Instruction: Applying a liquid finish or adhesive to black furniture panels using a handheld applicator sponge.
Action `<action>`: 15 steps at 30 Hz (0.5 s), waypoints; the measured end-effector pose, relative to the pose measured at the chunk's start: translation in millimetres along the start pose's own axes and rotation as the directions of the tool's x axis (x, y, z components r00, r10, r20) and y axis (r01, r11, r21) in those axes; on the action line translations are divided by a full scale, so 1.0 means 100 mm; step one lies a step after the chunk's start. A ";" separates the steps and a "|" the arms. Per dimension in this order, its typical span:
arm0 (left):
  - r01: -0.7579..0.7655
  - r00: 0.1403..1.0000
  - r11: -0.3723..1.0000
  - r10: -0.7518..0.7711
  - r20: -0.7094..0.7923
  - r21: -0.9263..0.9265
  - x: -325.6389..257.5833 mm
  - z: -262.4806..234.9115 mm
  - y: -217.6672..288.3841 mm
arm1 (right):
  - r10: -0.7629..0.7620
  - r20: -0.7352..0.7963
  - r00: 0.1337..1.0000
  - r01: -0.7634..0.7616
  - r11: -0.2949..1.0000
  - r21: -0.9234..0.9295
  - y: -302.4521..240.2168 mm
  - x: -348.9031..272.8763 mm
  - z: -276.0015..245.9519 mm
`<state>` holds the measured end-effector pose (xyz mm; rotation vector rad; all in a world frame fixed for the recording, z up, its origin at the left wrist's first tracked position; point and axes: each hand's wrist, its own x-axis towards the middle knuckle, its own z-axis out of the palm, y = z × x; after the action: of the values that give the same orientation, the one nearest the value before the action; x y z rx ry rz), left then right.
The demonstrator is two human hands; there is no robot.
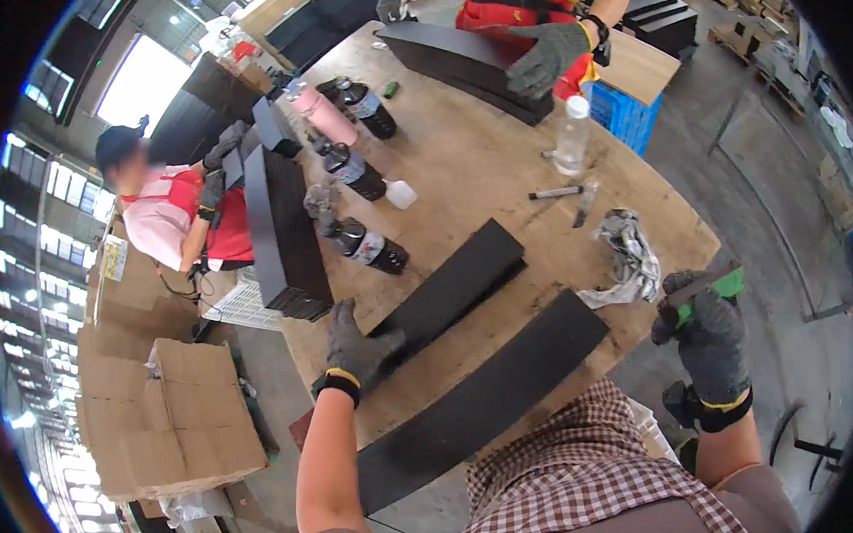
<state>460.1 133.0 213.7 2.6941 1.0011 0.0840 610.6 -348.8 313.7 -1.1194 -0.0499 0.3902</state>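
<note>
My left hand, in a grey glove, rests flat on the near end of a short black panel lying on the wooden table. A longer black curved panel lies beside it along the table's near edge. My right hand, also gloved, is raised off the table's right edge and closed around a thin flat tool with a green handle. Whether the tool touches anything is unclear.
A crumpled rag, a marker, a clear bottle, dark bottles and a pink bottle stand on the table. A black panel stack sits at left. Two other gloved people work nearby. Cardboard boxes pile at left.
</note>
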 end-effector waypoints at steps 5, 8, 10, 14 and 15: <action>0.189 0.968 0.723 -0.252 0.000 -0.664 0.71 -0.31 0.29 | 0.350 -0.009 0.937 -0.324 0.877 0.354 0.02 0.14 0.55; 0.078 0.960 0.853 -0.204 -0.191 -0.517 1.05 0.09 0.33 | 0.428 0.243 0.871 -0.492 0.764 0.417 0.16 0.18 0.66; -0.080 0.934 0.808 -0.145 -0.328 -0.583 1.21 0.40 0.14 | 0.469 0.304 0.830 -0.558 0.721 0.412 0.23 0.16 0.76; -0.097 0.984 0.391 -0.099 -0.147 -0.915 1.45 0.43 0.46 | 0.453 0.271 0.849 -0.528 0.714 0.460 0.31 0.22 0.77; -0.057 0.985 0.456 -0.121 -0.126 -0.888 1.43 0.39 0.53 | 0.446 0.253 0.859 -0.512 0.717 0.473 0.31 0.21 0.78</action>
<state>608.0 178.1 184.9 1.6690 0.7209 0.6614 603.6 -262.9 317.5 -0.5383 0.2405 0.8874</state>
